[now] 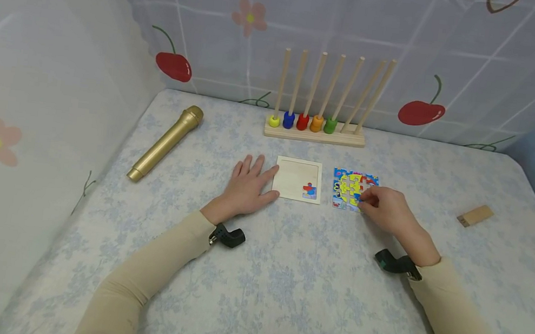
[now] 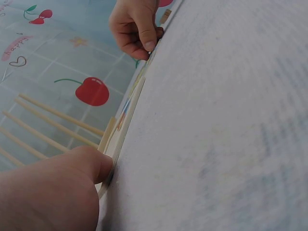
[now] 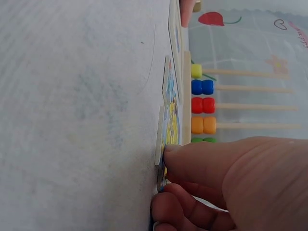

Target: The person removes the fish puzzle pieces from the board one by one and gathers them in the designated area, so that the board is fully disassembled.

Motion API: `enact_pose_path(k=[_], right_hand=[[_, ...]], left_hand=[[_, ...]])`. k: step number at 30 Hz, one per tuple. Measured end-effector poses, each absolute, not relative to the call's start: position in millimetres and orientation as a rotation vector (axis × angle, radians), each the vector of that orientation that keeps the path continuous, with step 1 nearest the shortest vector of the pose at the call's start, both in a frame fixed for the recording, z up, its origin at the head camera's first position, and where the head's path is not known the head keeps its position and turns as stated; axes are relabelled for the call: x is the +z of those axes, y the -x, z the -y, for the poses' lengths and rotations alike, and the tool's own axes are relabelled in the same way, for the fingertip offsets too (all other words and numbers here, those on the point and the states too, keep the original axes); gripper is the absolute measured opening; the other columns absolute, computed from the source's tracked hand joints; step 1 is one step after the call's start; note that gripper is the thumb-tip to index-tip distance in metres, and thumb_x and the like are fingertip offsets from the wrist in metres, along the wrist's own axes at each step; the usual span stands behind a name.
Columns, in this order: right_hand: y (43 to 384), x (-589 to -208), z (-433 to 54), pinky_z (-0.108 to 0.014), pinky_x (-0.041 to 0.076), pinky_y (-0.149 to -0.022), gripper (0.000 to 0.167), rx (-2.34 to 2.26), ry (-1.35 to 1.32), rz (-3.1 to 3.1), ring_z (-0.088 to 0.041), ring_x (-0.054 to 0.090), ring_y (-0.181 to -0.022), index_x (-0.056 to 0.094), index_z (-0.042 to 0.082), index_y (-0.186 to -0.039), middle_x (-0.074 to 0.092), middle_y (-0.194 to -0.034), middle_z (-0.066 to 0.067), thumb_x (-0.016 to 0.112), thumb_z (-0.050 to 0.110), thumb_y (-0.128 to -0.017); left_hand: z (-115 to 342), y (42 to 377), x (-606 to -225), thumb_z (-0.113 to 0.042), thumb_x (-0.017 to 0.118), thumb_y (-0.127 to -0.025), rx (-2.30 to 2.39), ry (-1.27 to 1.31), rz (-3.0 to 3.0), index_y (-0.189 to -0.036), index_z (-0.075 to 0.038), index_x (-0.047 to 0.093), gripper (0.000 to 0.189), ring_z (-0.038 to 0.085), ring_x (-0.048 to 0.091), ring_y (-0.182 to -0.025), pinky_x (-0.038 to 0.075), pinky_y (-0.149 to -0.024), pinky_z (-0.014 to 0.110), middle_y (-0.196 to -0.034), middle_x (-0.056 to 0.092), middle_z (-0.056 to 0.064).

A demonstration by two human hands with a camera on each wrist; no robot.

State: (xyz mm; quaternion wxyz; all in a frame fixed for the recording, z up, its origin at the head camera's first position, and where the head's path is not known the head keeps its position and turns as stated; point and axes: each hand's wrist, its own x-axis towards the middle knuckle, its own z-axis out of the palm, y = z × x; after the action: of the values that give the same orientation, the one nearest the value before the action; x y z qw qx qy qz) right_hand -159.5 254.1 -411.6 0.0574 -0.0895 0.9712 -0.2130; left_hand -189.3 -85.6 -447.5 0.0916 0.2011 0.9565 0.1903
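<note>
A shallow pale wooden puzzle tray [image 1: 291, 177] lies mid-table with one red and blue puzzle piece [image 1: 309, 190] in its lower right corner. My left hand [image 1: 245, 189] rests flat at the tray's left side, fingers spread, its thumb and index fingertip at the frame. To the right of the tray lies a colourful jigsaw [image 1: 347, 186] in blue, yellow and red pieces. At its lower right, my right hand [image 1: 385, 206] pinches a puzzle piece [image 3: 162, 179] between thumb and curled fingers. The fingers partly hide that piece, and it is still close to the table.
Behind the tray stands a wooden bead rack [image 1: 315, 134] with upright pegs and coloured beads. A gold microphone [image 1: 166, 143] lies at the left. Toward the right edge is a small brown cardboard-like piece [image 1: 475, 215]. A patterned curtain [image 1: 350, 29] hangs behind the table.
</note>
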Motion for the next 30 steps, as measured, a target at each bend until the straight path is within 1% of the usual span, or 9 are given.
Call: enact_pose_path(k=[20, 30], right_hand=[[158.7, -409.7, -253.6, -0.031, 0.045, -0.066, 0.015, -0.664, 0.297, -2.933, -0.023, 0.061, -0.077, 0.071, -0.005, -0.101, 0.070, -0.088, -0.016, 0.070, 0.008, -0.093], [158.8, -407.6, -255.0, -0.030, 0.046, -0.067, 0.018, -0.663, 0.277, -2.902, -0.024, 0.061, -0.080, 0.070, -0.004, -0.104, 0.070, -0.090, -0.015, 0.070, 0.011, -0.093]], left_hand=[[86.8, 189.5, -447.7, -0.050, 0.049, -0.102, 0.591, -0.613, -2.838, -0.162, -0.022, 0.030, 0.069, 0.045, -0.004, -0.159, 0.003, -0.126, 0.062, -0.172, 0.008, 0.019], [86.4, 188.7, -446.2, -0.051, 0.049, -0.102, 0.578, -0.611, -2.833, -0.163, -0.023, 0.029, 0.070, 0.044, -0.004, -0.159, 0.004, -0.126, 0.062, -0.172, 0.007, 0.019]])
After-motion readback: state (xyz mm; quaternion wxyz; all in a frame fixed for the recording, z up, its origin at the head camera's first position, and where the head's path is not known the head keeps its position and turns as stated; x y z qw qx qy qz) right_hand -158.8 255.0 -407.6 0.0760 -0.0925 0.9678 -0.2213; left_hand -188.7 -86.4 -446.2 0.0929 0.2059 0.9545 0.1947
